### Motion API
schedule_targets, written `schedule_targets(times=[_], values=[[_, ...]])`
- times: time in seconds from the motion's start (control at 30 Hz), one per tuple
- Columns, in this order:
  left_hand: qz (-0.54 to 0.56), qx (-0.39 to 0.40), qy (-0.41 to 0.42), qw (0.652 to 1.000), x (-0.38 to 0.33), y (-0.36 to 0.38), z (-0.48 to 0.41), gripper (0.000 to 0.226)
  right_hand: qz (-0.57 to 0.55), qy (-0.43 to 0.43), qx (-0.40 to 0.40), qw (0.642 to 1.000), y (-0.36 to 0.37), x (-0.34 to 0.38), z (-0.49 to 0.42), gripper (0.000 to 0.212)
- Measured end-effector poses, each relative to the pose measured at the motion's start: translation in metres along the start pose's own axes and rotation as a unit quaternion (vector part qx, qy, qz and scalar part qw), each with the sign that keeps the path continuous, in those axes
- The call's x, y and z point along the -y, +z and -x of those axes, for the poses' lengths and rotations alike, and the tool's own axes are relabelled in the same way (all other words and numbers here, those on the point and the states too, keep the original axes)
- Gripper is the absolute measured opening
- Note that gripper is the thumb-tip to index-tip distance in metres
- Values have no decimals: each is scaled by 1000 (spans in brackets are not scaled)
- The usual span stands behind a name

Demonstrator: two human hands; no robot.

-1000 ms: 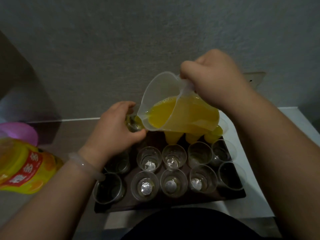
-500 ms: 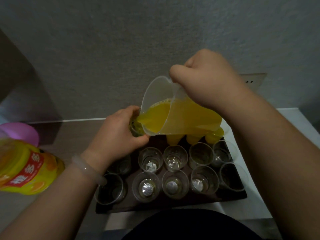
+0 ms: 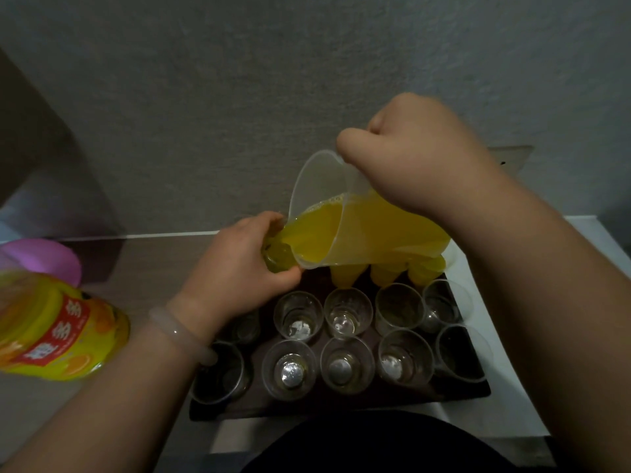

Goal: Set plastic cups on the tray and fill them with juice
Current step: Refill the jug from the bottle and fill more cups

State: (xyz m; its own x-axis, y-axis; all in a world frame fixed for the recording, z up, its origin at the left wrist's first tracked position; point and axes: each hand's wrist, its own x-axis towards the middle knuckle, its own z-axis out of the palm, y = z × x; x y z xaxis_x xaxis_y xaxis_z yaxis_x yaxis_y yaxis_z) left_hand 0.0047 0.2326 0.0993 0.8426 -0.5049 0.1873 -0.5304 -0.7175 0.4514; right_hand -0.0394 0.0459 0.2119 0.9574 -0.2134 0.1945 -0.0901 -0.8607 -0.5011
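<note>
A clear plastic jug (image 3: 345,213) of orange juice (image 3: 375,233) is tilted over a held cup (image 3: 278,256); ten empty clear plastic cups (image 3: 346,365) stand on the dark rectangular tray (image 3: 341,402).

worktop (image 3: 146,268): brown surface running back to the wall
white sheet (image 3: 512,414): lies on the worktop at the right, under the tray
tray (image 3: 341,404): dark, flat on the sheet, carrying rows of clear cups
bottle (image 3: 58,329): yellow, red label, at the left edge
purple lid (image 3: 44,259): behind the bottle, far left
</note>
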Motion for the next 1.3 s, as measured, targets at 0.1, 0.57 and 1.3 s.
schedule_targets(times=[0.1,0.57,1.3], values=[[3,4,-2,1000,1,0,0,71,2,-2,7,1000,0,1,-1,47],[-9,3,-3,1000,3,1,0,71,22,-6,15,1000,-1,4,-2,45],[15,-14,-14,1000,3,0,0,73,-39,11,7,999,3,-9,-7,45]])
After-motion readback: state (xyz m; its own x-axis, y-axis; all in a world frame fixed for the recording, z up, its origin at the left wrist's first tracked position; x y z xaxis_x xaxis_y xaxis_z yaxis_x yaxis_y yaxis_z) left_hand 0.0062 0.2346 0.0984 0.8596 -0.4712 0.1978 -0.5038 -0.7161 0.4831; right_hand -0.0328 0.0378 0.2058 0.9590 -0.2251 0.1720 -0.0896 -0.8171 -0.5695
